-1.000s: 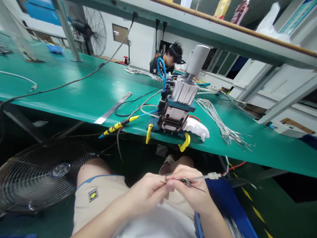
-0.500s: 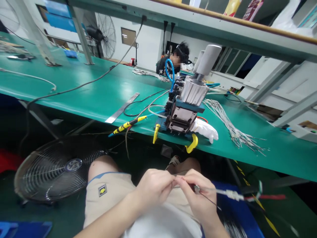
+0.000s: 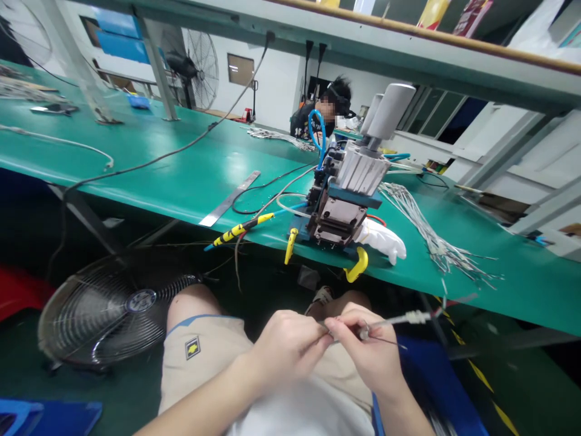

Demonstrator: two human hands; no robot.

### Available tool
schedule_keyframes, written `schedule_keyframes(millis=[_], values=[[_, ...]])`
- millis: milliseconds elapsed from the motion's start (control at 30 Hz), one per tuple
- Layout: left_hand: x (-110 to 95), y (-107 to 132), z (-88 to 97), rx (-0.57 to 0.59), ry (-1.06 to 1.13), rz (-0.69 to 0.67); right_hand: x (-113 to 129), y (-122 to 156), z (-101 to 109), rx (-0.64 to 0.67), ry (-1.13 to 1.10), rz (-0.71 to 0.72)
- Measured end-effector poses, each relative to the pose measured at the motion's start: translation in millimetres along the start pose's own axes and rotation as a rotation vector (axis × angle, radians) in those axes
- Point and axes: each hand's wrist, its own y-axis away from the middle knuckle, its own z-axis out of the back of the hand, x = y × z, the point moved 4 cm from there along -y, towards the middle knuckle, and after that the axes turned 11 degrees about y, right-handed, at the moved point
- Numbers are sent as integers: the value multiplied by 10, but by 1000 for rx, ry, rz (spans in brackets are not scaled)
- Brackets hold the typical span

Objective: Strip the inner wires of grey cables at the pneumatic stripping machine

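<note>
My left hand (image 3: 293,344) and my right hand (image 3: 367,348) meet over my lap, both closed on a thin cable (image 3: 399,319). The fingers hide the gripped stretch. From my right hand the grey cable runs out to the right, through a whitish connector-like piece (image 3: 418,317), and ends in loose thin wires, one reddish. A thin dark strand (image 3: 391,344) also sticks out beside my right fingers. Beyond the hands, a pneumatic bench machine (image 3: 347,194) with a silver cylinder and yellow-handled parts stands at the table's front edge.
The green table (image 3: 158,181) carries a steel ruler (image 3: 230,198), a white cable bundle (image 3: 431,233) and a yellow-black striped air gun-like tube (image 3: 238,231). A floor fan (image 3: 140,300) is at my left. A blue bin (image 3: 447,381) lies right. Another person (image 3: 318,115) sits behind the table.
The cable's free end has swung upward at the right and my right hand has tilted slightly. Both hands stay together on the cable. The view has shifted a little.
</note>
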Motion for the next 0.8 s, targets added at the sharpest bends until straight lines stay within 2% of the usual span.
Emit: schedule_keyframes(millis=[167, 233, 367, 467, 633, 800], values=[[6, -3, 9, 13, 328, 179, -9, -43, -1, -10, -74, -66], [6, -10, 10, -32, 401, 191, -42, -53, -18, -30, -111, -124], [-18, -46, 10, -145, 474, 169, -137, -62, -104, -30, -309, -341], [-26, -64, 7, -213, 571, 214, -139, -69, -171, -5, -456, -458], [-10, -70, -3, -245, 661, 283, -24, -79, -212, 67, -576, -473], [-4, -68, -13, -257, 687, 304, -29, -85, -169, 21, -511, -473]])
